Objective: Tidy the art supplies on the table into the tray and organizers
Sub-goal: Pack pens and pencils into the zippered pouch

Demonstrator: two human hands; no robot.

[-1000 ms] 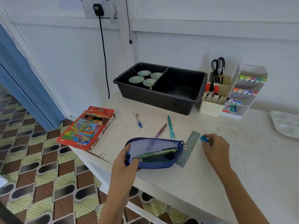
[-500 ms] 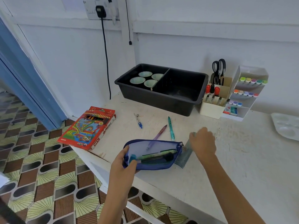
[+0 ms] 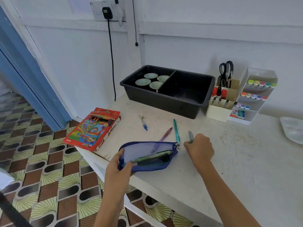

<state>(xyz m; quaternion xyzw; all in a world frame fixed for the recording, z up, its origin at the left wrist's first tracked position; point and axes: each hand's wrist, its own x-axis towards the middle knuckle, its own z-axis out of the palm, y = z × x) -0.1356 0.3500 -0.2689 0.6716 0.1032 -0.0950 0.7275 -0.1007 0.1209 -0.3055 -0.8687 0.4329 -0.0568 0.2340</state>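
Head view, tidying under way: the grey ruler (image 3: pixel 191 135) could snag the narrow zip mouth or shove the blue mesh pouch (image 3: pixel 147 154) off the white table (image 3: pixel 229 161), as it lies at the near edge. The right hand (image 3: pixel 199 148) curls its fingers round the ruler; the left hand (image 3: pixel 117 166) pinches the pouch's left end.

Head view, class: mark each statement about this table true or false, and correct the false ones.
1. The left hand grips the pouch. True.
2. The teal pen lies on the table. True.
3. The scissors lie flat on the table. False: they stand upright in the organizer.
4. The cups sit in the tray's right compartment. False: the left one.
5. The right hand holds the ruler. True.
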